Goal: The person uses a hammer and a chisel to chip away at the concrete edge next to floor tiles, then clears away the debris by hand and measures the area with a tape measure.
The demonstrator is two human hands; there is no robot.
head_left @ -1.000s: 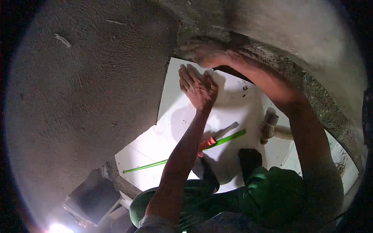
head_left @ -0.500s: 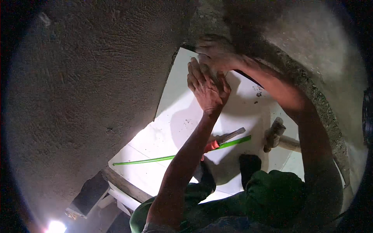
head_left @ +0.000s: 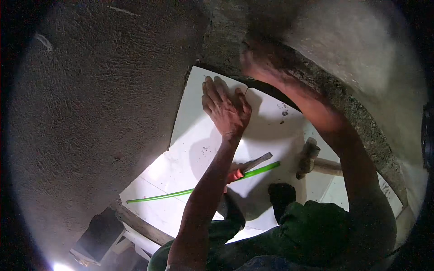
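Observation:
My left hand [head_left: 226, 108] lies on a white tile [head_left: 183, 122] near its far edge, fingers stretched out. Beyond that edge, on the right, my right hand [head_left: 257, 58] is blurred at the rough concrete border [head_left: 221, 49]; its fingers are indistinct. Below my left hand, a tool with a flat metal blade and red handle [head_left: 235, 175] rests on the tiles, partly behind my left forearm, beside a long green strip [head_left: 266, 168]. A hammer [head_left: 308, 160] with a wooden handle lies near my right forearm.
A rough grey plastered surface [head_left: 99, 104] fills the left side, and a pale curved wall [head_left: 384, 90] the right. My knees and feet are on the tiles below. A dark box-like object [head_left: 92, 237] and a bright light [head_left: 62, 266] are at lower left.
My right hand has shifted rightward, away from my left hand, which remains spread on the tile. The whole view has shifted slightly as my head moved.

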